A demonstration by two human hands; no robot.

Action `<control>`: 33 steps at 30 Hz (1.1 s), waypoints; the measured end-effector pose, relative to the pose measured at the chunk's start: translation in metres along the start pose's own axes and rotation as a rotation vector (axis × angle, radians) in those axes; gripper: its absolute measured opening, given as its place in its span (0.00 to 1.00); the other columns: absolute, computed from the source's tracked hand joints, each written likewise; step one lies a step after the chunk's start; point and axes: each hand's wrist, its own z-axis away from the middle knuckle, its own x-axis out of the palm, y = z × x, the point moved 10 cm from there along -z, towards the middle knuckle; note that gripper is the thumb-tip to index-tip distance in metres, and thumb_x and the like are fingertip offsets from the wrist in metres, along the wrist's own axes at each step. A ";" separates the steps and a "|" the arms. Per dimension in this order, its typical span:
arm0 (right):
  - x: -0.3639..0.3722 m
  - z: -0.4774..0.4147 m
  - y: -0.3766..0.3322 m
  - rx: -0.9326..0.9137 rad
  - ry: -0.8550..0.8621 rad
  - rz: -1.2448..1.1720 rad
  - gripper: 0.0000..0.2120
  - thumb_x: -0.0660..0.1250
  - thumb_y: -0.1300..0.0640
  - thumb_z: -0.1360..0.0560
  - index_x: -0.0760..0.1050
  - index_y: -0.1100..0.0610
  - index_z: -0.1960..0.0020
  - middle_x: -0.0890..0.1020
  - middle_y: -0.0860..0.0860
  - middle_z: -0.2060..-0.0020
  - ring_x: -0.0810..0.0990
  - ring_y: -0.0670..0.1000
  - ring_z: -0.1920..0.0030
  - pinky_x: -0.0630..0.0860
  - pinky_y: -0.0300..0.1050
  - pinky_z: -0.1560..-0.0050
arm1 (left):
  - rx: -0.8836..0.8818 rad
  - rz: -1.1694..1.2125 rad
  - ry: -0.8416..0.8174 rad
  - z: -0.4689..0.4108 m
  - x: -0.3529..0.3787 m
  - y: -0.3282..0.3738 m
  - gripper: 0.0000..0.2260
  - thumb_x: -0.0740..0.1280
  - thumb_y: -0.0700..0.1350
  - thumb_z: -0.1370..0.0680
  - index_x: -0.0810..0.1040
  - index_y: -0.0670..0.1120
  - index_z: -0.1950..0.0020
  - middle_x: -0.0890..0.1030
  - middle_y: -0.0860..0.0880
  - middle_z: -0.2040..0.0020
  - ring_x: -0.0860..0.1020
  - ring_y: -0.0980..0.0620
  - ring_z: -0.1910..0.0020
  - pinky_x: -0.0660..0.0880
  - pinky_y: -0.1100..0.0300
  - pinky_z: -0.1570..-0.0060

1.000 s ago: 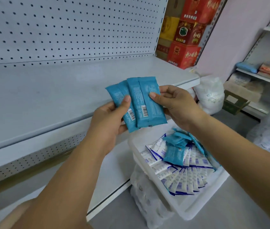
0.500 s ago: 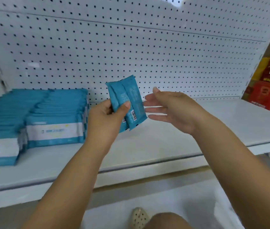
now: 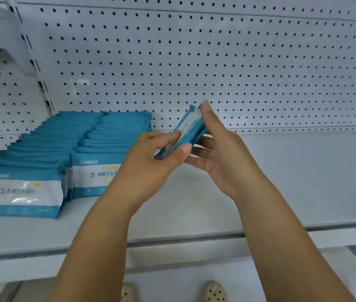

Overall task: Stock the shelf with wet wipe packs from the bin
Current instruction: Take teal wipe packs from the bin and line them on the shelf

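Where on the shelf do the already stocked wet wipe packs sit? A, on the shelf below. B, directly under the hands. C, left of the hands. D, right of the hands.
C: the stocked packs stand in two rows on the shelf, left of the left hand and right hand, which grip the held packs between them.

White pegboard wall [image 3: 249, 62] fills the background

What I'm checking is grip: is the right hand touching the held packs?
Touching. Head view: the right hand has its thumb against the held packs, fingers beneath.
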 end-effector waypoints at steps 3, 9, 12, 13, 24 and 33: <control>-0.012 0.002 0.008 -0.025 0.049 -0.009 0.21 0.67 0.44 0.21 0.80 0.61 0.41 0.86 0.60 0.48 0.86 0.58 0.46 0.82 0.57 0.43 | 0.004 0.064 -0.023 0.000 0.012 0.004 0.08 0.63 0.55 0.19 0.81 0.61 0.45 0.74 0.59 0.39 0.73 0.72 0.45 0.68 0.78 0.48; -0.042 0.014 0.017 -0.054 0.190 -0.147 0.14 0.59 0.54 0.15 0.76 0.61 0.37 0.86 0.60 0.48 0.86 0.58 0.47 0.82 0.59 0.45 | 0.038 0.062 0.233 0.005 0.000 0.004 0.09 0.72 0.49 0.22 0.83 0.56 0.42 0.79 0.60 0.44 0.77 0.64 0.45 0.74 0.69 0.44; -0.046 0.020 0.014 -0.063 0.192 -0.285 0.13 0.59 0.55 0.15 0.76 0.61 0.37 0.86 0.59 0.45 0.86 0.57 0.45 0.83 0.58 0.46 | 0.032 0.036 0.313 0.009 -0.006 0.008 0.17 0.74 0.50 0.25 0.79 0.56 0.37 0.76 0.59 0.40 0.75 0.62 0.42 0.72 0.70 0.43; -0.045 0.021 0.013 -0.062 0.184 -0.341 0.13 0.59 0.55 0.15 0.76 0.61 0.36 0.85 0.58 0.44 0.86 0.57 0.45 0.83 0.57 0.47 | 0.015 0.037 0.321 0.010 -0.006 0.007 0.19 0.74 0.51 0.25 0.77 0.55 0.35 0.76 0.58 0.38 0.75 0.61 0.41 0.72 0.68 0.42; -0.026 0.025 0.008 -0.139 0.077 -0.105 0.14 0.64 0.52 0.17 0.76 0.57 0.35 0.85 0.53 0.43 0.84 0.52 0.42 0.82 0.54 0.43 | -0.070 0.358 0.305 0.022 -0.016 -0.006 0.22 0.75 0.43 0.25 0.73 0.53 0.34 0.85 0.54 0.49 0.85 0.60 0.56 0.77 0.68 0.64; -0.007 0.028 0.005 -0.191 0.022 -0.018 0.16 0.72 0.59 0.23 0.76 0.57 0.36 0.86 0.55 0.46 0.85 0.54 0.45 0.83 0.52 0.46 | -0.114 0.368 0.287 0.033 -0.040 -0.010 0.18 0.76 0.52 0.29 0.71 0.41 0.58 0.82 0.35 0.55 0.86 0.49 0.56 0.83 0.56 0.62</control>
